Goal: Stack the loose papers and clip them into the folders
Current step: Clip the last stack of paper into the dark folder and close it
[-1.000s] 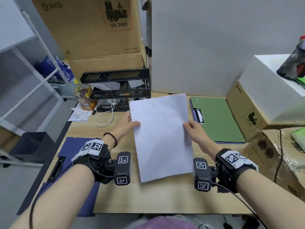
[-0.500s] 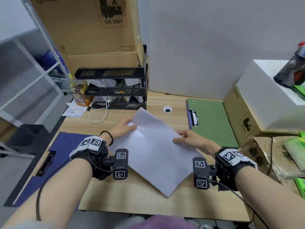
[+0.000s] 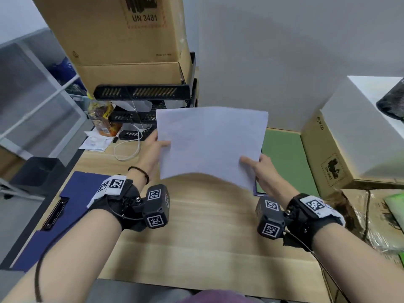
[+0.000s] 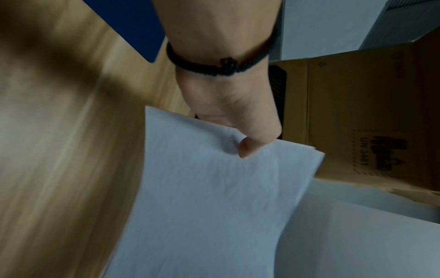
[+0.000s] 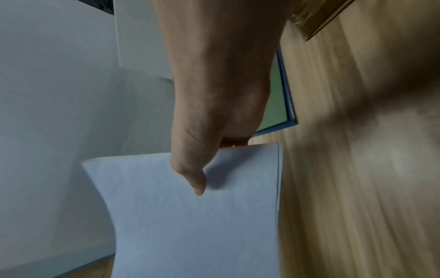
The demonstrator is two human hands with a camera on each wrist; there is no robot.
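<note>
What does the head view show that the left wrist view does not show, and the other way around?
Only the head view shows the right hand gripping the papers' right edge, the green folder, the black tray rack and the bottle.

Only the left wrist view shows, close up, the separate sheet edges at the stack's corner.

Both show the left hand pinching the paper stack with the thumb on top, the blue folder, the wooden desk and the cardboard box marked UN 3481.

Green folder (image 3: 284, 158) partly hidden behind papers (image 3: 209, 143); fingers beneath unseen.
</note>
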